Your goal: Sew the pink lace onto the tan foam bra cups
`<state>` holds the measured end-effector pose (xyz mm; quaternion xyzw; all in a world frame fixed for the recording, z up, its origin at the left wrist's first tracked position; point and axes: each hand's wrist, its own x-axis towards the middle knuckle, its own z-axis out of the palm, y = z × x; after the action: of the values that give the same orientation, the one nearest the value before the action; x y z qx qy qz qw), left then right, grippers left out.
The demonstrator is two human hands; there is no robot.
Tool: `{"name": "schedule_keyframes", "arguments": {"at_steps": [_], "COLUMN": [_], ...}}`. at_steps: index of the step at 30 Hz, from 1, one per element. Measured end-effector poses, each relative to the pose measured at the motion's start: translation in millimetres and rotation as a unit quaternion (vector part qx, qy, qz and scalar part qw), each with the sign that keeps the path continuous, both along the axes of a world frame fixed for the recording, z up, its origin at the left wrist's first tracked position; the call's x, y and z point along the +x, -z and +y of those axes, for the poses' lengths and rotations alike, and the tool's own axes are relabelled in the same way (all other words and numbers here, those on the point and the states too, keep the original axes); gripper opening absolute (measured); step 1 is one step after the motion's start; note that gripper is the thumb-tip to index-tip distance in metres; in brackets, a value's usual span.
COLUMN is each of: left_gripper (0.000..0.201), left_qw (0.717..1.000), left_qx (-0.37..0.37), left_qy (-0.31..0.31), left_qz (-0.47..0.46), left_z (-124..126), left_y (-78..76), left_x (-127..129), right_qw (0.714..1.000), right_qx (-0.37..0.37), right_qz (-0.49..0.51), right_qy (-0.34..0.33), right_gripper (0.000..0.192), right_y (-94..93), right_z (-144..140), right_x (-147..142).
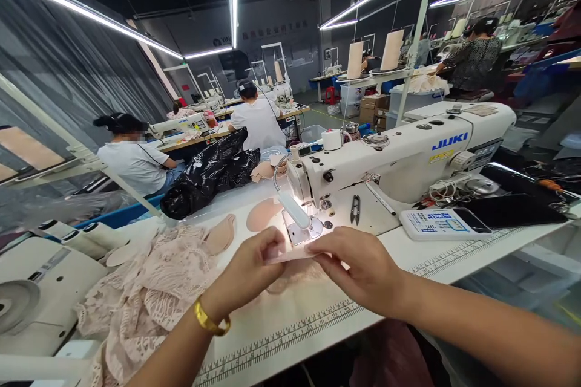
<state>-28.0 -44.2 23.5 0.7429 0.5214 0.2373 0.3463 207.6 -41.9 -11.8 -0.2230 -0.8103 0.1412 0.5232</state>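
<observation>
My left hand (249, 266) is closed on one end of a pale pink piece of fabric (294, 253). The other end is pinched between the thumb and fingers of my right hand (365, 269). The fabric is stretched between both hands, just in front of the needle area of a white sewing machine (390, 160). A lit lamp (295, 210) on a bent neck shines there and washes out detail. Behind my left hand lies a flat rounded pink piece (263, 215). More pinkish material, partly hidden, lies below my hands. A gold bracelet (212, 319) circles my left wrist.
Beige lace fabric (158, 281) is heaped on the left, with a moulded cup (221, 234) beside it. Thread snips (355, 209) lie on the machine bed; a phone (445, 224) is to the right. A printed ruler (290, 329) follows the table's front edge. Black bags (213, 172) and co-workers sit beyond.
</observation>
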Motion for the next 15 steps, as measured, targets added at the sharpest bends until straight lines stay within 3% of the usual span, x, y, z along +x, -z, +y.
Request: {"name": "schedule_keyframes", "arguments": {"at_steps": [1,3,5,7,10,12,15], "left_gripper": [0.009,0.008,0.015,0.015,0.015,0.021,0.024], "left_qw": [0.993,0.943,0.89,0.881,0.899,0.904,0.901], "left_qx": [0.106,0.296,0.39,0.362,0.269,0.256,0.257], "left_qy": [-0.032,-0.05,-0.006,0.073,0.163,0.178,0.169], "left_qz": [0.043,0.144,0.237,0.296,0.306,0.292,0.307], "left_z": [-3.6,-10.3,-15.5,-17.5,-8.7,5.9,31.1], "left_y": [-2.0,-0.4,8.3,21.3,41.2,52.6,67.5], "left_x": [-6.1,-19.1,-28.8,-30.8,-18.5,-5.4,10.3], "right_qw": [1.0,0.999,0.999,0.992,0.951,0.924,0.916], "right_qx": [0.028,0.037,0.042,0.079,0.144,0.159,0.139], "right_qz": [0.014,0.034,0.006,-0.092,-0.263,-0.335,-0.363], "right_qy": [0.002,-0.004,-0.014,-0.027,-0.07,-0.096,-0.103], "right_gripper": [0.021,0.023,0.022,0.024,0.027,0.027,0.027], "right_y": [1.4,10.4,27.8,49.4,75.8,83.4,82.2], "right_z": [0.4,6.6,20.9,40.8,72.0,88.2,101.6], "right_x": [-4.8,-14.6,-21.2,-21.9,-13.1,-4.5,6.9]}}
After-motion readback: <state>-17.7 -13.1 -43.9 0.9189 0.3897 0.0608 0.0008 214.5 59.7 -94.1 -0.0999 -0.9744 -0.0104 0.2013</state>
